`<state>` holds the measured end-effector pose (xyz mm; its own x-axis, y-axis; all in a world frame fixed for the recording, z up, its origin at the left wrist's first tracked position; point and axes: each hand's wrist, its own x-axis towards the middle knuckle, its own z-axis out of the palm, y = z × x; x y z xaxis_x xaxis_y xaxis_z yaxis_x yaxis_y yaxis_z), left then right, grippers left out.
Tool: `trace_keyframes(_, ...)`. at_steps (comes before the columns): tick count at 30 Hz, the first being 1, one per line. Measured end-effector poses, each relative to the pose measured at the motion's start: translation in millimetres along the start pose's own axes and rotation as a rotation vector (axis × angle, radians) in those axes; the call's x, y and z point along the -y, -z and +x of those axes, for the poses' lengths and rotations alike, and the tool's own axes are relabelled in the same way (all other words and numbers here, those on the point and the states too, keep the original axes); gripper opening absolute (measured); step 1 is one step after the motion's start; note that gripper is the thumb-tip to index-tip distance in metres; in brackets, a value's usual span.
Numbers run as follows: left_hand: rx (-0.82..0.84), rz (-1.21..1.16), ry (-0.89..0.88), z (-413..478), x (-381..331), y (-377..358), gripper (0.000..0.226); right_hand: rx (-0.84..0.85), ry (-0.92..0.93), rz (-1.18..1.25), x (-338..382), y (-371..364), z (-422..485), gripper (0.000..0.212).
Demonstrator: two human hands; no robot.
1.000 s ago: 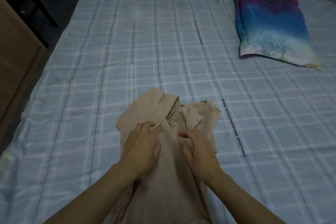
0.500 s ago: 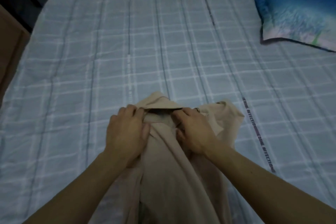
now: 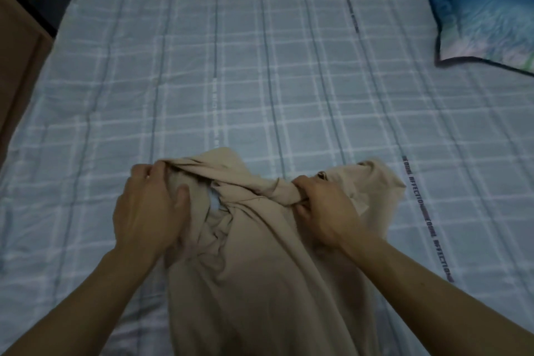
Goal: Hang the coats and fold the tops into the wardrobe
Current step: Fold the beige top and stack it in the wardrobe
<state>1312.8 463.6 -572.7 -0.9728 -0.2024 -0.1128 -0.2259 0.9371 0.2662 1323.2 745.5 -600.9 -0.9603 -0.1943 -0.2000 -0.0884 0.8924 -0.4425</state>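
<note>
A beige garment [image 3: 260,263] lies bunched on the bed, running from the middle of the view down to its bottom edge. My left hand [image 3: 148,208] grips the garment's upper left edge, fingers curled over the fabric. My right hand [image 3: 323,208] pinches a twisted fold of the same cloth at its upper right. The fabric is stretched taut between the two hands. A small pale blue label [image 3: 214,202] shows inside the opening. The wardrobe is not in view.
The bed is covered with a light blue checked sheet [image 3: 260,66]. A blue and purple patterned pillow [image 3: 488,6] lies at the top right. A brown wooden piece of furniture [image 3: 17,61] stands along the left side of the bed.
Both hands have moved apart, pulling the garment's top edge wide. The camera has tilted lower and closer to the bed.
</note>
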Motion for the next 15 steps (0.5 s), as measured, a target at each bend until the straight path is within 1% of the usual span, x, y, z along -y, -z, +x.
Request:
trace_keyframes(2, 0.038, 0.051, 0.126, 4, 11, 6, 0.056, -0.059, -0.022, 0.055, -3, 3, -2, 0.004)
trace_keyframes(3, 0.063, 0.109, 0.172, 5, 19, 8, 0.059, -0.106, -0.035, 0.082, -5, 4, -3, 0.005)
trace_keyframes(4, 0.083, 0.202, 0.176, 5, 26, 9, 0.059, -0.156, -0.047, 0.106, -9, 6, -4, 0.007)
trace_keyframes(6, 0.128, 0.409, 0.067, 2, 37, 8, 0.048, -0.227, -0.078, 0.125, -16, 9, -5, 0.006)
trace_keyframes(8, 0.118, 0.491, -0.082, -2, 36, 6, 0.039, -0.232, -0.091, 0.116, -19, 10, -6, 0.007)
trace_keyframes(10, 0.063, 0.438, -0.2, -1, 20, 8, 0.039, -0.197, -0.094, 0.123, -16, 9, -7, 0.008)
trace_keyframes(12, 0.022, 0.262, -0.284, 2, -5, 9, 0.039, -0.168, -0.077, 0.149, -12, 8, -7, 0.011)
trace_keyframes(13, 0.049, 0.146, -0.325, 3, -16, 7, 0.042, -0.153, -0.067, 0.171, -10, 9, -6, 0.013)
trace_keyframes(15, 0.191, -0.113, -0.359, 1, -36, 0, 0.047, -0.12, -0.058, 0.222, -8, 12, -3, 0.023)
